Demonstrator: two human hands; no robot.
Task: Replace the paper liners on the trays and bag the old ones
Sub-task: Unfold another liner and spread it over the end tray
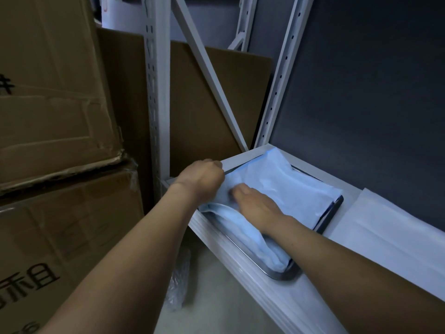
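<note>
The left hand point(204, 175) pinches the blue paper liner's point(277, 182) edge at the metal tray's point(281, 276) corner; the right hand point(255, 203) presses flat on it.

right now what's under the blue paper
A metal tray, only its rim showing. Blue paper, left hand and right hand cover its base; anything there is hidden.

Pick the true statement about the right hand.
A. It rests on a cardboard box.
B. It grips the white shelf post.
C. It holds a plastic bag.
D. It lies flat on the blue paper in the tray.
D: the right hand lies with fingers straight on the blue paper liner in the metal tray, while the left hand grips the liner's edge at the far corner.
</note>
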